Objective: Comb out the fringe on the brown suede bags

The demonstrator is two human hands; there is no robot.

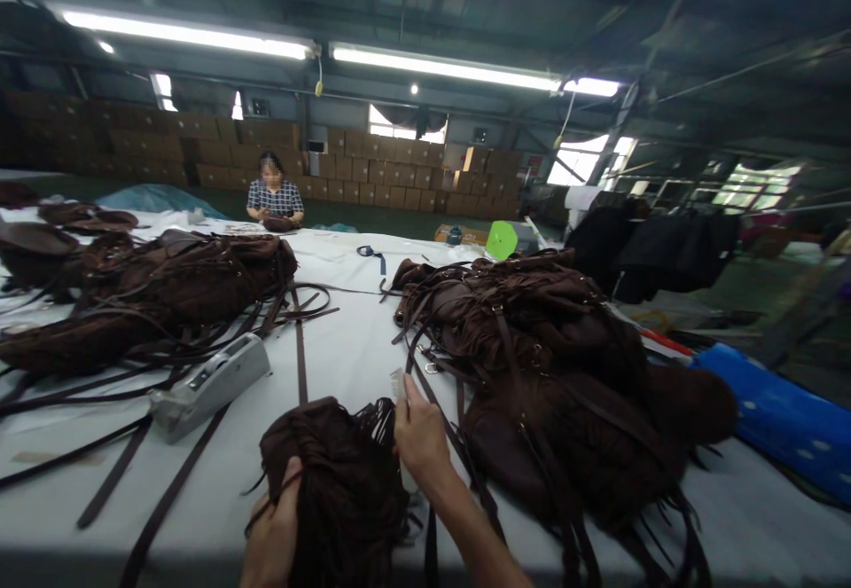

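A dark brown fringed bag is in front of me at the table's near edge, its strands hanging down. My left hand is closed on the bag's left side, thumb on top. My right hand is closed round a narrow pale tool at the bag's right edge. The tool's end shows above the fingers; most of it is hidden by the hand, and its exact kind cannot be made out. A grey tape dispenser stands to the left of the bag.
Brown bags with straps are heaped on the left and right of the white-covered table. Long straps trail across the surface. A blue bundle lies at far right. Another person sits across the table; stacked cartons stand behind.
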